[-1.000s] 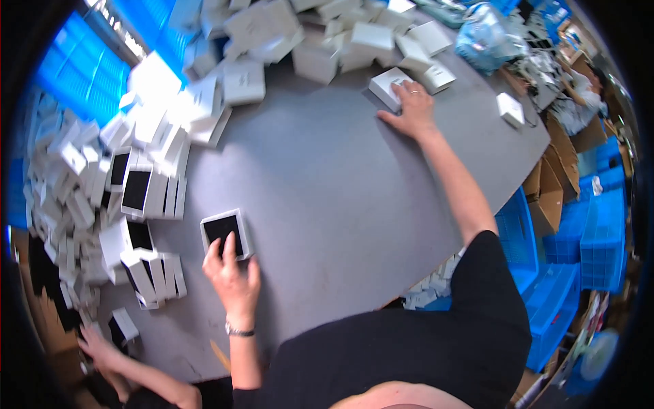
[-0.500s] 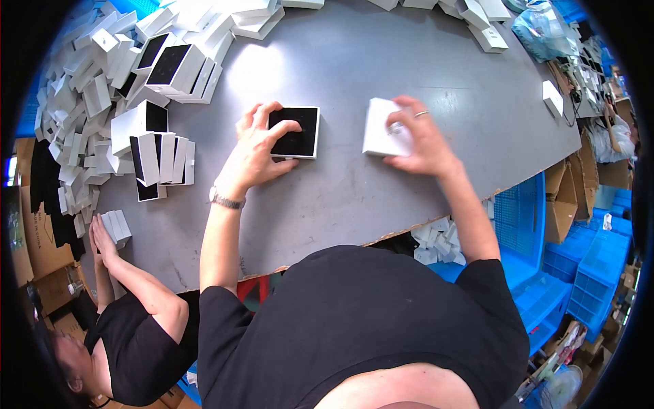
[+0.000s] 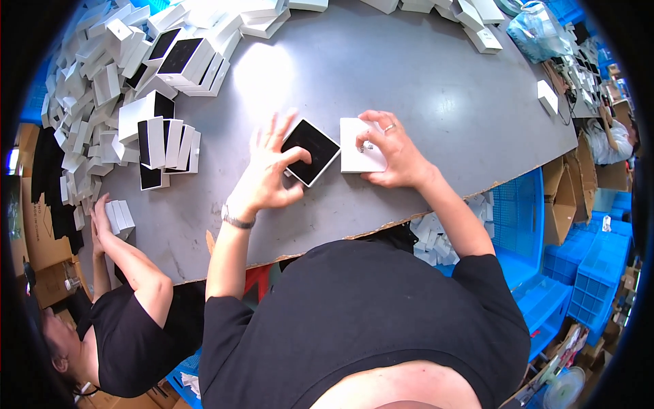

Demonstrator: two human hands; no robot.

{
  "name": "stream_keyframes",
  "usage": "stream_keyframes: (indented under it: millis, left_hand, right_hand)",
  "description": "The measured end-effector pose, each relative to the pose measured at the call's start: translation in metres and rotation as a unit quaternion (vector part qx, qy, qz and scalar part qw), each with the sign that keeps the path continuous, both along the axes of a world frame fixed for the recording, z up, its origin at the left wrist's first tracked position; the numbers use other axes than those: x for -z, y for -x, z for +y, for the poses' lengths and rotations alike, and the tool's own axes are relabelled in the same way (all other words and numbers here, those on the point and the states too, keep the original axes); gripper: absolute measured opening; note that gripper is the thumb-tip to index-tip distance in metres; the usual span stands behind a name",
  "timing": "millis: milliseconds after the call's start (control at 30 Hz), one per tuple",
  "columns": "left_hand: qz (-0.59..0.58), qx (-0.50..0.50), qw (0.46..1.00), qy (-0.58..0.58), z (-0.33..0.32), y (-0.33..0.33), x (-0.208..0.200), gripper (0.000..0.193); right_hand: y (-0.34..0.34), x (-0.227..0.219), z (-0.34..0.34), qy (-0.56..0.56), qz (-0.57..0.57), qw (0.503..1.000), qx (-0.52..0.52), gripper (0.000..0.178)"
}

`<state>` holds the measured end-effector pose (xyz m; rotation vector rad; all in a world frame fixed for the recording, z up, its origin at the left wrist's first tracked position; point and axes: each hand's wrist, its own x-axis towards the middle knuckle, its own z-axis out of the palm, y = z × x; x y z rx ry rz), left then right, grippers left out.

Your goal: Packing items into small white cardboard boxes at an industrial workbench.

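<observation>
A shallow white box with a black inner face [image 3: 312, 151] lies turned cornerwise on the grey table in front of me. My left hand [image 3: 269, 170] is at its left side with fingers spread. The bent index finger reaches over the black face, and the thumb is near the lower corner. Just to the right, my right hand [image 3: 402, 153] grips a white box piece [image 3: 352, 157], blank side up apart from a small grey mark. Its fingers curl over the top and the thumb is at the near edge. The two box pieces almost touch.
White boxes [image 3: 102, 82] pile up along the table's left side, with several black-faced ones [image 3: 184, 58] stacked beside them. A co-worker's hands [image 3: 102, 218] press on small white boxes [image 3: 121, 217] at the left. Blue crates [image 3: 518, 218] stand beyond the table's right front edge.
The black-faced box has turned cornerwise and shifted slightly right and nearer. My right hand has brought the white piece left, up beside it. My left hand's fingers have spread.
</observation>
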<state>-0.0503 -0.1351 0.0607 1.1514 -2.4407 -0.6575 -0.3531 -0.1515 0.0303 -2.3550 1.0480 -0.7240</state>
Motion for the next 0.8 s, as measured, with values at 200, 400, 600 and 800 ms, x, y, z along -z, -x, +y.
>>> stream_keyframes:
  millis: [200,400,600,800]
  left_hand:
    - [0.061,-0.199,0.977,0.050,0.025,0.015,0.043,0.053]
    - [0.077,-0.057,0.995,0.027,0.030,0.016,0.032,0.056]
    - [0.147,-0.044,0.988,-0.022,0.031,0.013,0.042,0.079]
    - [0.425,-0.191,0.882,-0.069,0.028,0.034,0.066,0.102]
  right_hand:
    - [-0.028,0.010,0.039,0.037,-0.029,0.998,0.046,0.059]
    - [-0.014,0.008,0.025,0.059,-0.024,0.998,-0.006,0.058]
    - [-0.011,0.006,0.021,0.005,-0.049,0.996,-0.076,0.058]
    - [-0.019,0.007,0.024,0.016,-0.015,0.999,-0.030,0.057]
